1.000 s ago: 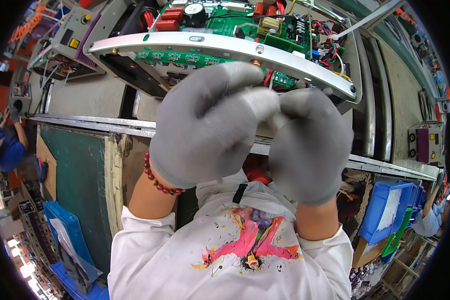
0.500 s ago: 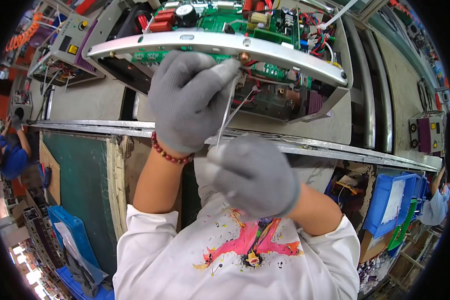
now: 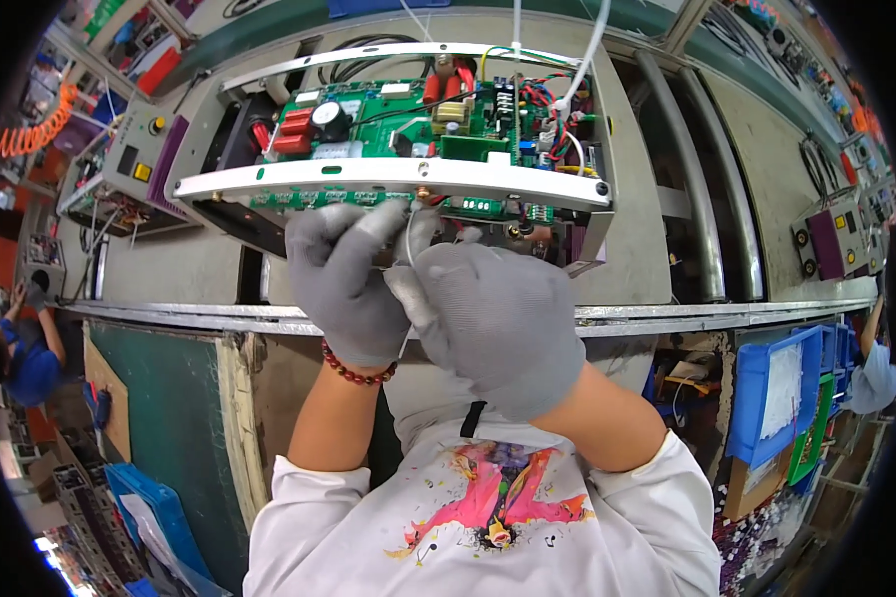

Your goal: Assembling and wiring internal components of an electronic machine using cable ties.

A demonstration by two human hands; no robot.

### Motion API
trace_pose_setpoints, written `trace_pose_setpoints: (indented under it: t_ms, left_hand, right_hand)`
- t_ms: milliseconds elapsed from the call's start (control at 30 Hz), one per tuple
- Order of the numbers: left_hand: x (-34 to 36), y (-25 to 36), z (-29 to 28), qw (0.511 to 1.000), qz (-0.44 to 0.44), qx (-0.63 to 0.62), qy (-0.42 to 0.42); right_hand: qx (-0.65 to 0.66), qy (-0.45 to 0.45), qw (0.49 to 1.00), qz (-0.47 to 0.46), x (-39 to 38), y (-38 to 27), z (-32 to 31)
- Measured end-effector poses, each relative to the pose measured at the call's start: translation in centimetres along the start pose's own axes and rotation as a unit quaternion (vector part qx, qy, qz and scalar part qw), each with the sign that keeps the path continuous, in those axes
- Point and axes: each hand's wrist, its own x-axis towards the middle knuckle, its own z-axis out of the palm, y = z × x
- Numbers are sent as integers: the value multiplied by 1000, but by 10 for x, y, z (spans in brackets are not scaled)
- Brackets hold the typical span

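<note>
An opened machine chassis with a white metal crossbar [image 3: 299,179] sits in front of me, a green circuit board [image 3: 388,104] inside it. Just under the bar, my gloved left hand [image 3: 343,274] pinches a thin white cable tie [image 3: 409,239] by a brass-coloured fitting [image 3: 423,194]. My gloved right hand [image 3: 498,308] is closed on the same tie, touching the left fingertips. The tie's lower end shows between the hands; the wires behind the fingers are mostly hidden. Another white cable tie [image 3: 582,65] sticks up from a wire bundle at the chassis's right.
Metal rollers [image 3: 692,189] run right of the chassis. Similar purple-sided units stand at left [image 3: 134,164] and right [image 3: 846,244]. A metal rail [image 3: 617,316] edges the bench before me. Blue bins [image 3: 772,398] hang at lower right. Other people work at both far sides.
My right hand has moved up from lower on the tie to meet the left hand under the bar. The view has shifted, showing more of the chassis.
</note>
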Motion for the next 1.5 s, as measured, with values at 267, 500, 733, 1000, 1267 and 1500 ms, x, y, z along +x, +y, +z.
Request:
trace_pose_setpoints:
  t_ms: [267, 500, 733, 1000, 1267, 1500]
  left_hand:
    - [-9, -17, 22, 991, 90, 98, 32]
    - [-9, -7, 7, 996, 22, 70, 44]
    - [19, 17, -2, 993, -41, 5, -108]
    - [-17, 4, -39, 998, -57, -8, -19]
    - [-60, -86, -28, 925, -363, 103, -33]
    - [-61, -108, -23, 941, -336, 36, 14]
  right_hand:
    - [201, -48, 977, -50, 16, 20, 14]
    - [230, -56, 970, -54, 11, 21, 9]
    - [187, -93, 976, -54, 24, 16, -9]
    - [147, 17, 988, -38, -16, 14, -58]
    - [-304, -133, 911, 247, -161, 297, -63]
    - [-356, -298, 845, 264, -134, 263, -57]
